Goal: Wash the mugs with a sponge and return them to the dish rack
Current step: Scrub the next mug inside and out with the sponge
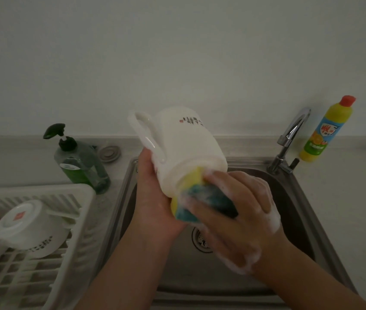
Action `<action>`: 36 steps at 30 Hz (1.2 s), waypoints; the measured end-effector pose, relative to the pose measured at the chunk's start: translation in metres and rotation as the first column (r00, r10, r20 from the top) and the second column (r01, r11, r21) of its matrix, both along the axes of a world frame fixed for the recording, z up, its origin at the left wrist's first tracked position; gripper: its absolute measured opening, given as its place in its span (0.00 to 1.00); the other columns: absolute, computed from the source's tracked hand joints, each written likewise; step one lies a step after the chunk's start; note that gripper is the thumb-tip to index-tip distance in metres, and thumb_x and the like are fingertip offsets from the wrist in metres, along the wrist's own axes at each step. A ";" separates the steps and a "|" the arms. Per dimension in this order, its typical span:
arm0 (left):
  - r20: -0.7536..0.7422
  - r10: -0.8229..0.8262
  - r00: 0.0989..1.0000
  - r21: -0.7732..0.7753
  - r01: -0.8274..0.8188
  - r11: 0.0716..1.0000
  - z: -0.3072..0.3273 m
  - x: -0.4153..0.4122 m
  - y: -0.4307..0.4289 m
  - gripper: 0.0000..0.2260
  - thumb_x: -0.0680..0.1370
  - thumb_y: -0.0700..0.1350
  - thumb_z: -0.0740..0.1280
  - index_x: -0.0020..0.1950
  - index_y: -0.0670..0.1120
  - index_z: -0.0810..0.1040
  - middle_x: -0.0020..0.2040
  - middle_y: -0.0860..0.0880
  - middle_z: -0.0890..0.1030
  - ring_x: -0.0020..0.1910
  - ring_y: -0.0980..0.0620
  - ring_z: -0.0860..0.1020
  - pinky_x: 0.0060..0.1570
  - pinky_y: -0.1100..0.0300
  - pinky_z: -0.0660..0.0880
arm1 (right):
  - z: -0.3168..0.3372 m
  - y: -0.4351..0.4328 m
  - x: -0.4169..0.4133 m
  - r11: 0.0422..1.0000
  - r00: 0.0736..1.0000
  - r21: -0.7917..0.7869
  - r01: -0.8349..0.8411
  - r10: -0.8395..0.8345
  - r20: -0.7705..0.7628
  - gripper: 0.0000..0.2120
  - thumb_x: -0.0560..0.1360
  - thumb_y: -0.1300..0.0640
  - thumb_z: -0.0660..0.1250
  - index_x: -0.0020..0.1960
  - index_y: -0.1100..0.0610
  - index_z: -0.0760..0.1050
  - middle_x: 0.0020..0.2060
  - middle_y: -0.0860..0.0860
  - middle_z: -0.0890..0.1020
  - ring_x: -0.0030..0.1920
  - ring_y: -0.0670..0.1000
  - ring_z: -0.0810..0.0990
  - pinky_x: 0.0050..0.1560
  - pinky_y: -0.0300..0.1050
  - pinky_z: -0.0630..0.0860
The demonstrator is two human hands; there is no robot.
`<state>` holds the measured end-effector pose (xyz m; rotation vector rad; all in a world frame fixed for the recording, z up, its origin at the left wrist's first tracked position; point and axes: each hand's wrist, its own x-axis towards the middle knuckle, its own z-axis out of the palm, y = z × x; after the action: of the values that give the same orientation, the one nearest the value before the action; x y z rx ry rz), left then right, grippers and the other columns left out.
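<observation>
Right hand (240, 211), fingers (202, 208) clamped on the soapy sponge (200, 198), pressed it at the mug (184, 151) mouth over the sink (312, 211); left hand (153, 198) gripped the mug's side, long axis tilted base-up away from the camera, dish rack (70, 198) lying left.

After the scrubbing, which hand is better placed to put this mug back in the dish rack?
Probably the left hand: it already holds the mug, and the dish rack lies on its side. The right hand is soapy and holds the sponge.

White mug (184, 148) w/ red-black print, yellow-blue sponge (202, 198), yellow bottle (327, 130) w/ red cap.
</observation>
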<state>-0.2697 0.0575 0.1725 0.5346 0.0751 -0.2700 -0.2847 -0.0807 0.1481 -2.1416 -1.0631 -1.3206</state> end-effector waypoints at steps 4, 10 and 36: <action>0.041 0.033 0.999 -0.081 -0.030 0.996 0.005 0.006 -0.001 0.27 0.62 0.57 0.74 0.58 0.49 0.76 0.55 0.46 0.72 0.55 0.46 0.72 0.66 0.52 0.62 | 0.012 -0.007 -0.007 0.995 0.999 -0.086 0.047 -0.048 -0.016 0.13 0.72 0.51 0.72 0.56 0.50 0.78 0.59 0.55 0.77 0.55 0.55 0.78 0.53 0.53 0.76; 0.097 0.049 0.994 0.088 -0.058 0.994 0.003 0.004 0.004 0.50 0.58 0.64 0.77 0.75 0.49 0.64 0.68 0.49 0.65 0.69 0.49 0.63 0.75 0.48 0.50 | 0.086 -0.008 -0.020 1.000 0.961 0.020 0.011 -0.016 0.276 0.09 0.80 0.56 0.63 0.57 0.45 0.77 0.63 0.56 0.71 0.60 0.48 0.73 0.58 0.46 0.75; 0.035 -0.192 0.981 0.065 0.190 0.980 -0.003 -0.013 0.003 0.37 0.53 0.59 0.81 0.59 0.46 0.81 0.58 0.45 0.81 0.58 0.44 0.79 0.58 0.46 0.75 | 0.054 -0.016 0.025 0.938 0.816 0.340 -0.072 0.251 -0.521 0.20 0.73 0.48 0.62 0.64 0.51 0.74 0.60 0.54 0.72 0.60 0.44 0.73 0.59 0.29 0.68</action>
<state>-0.2823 0.0608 0.1695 0.6091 -0.0086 -0.4454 -0.2600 -0.0965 0.2018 -1.9566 -0.7180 -0.6465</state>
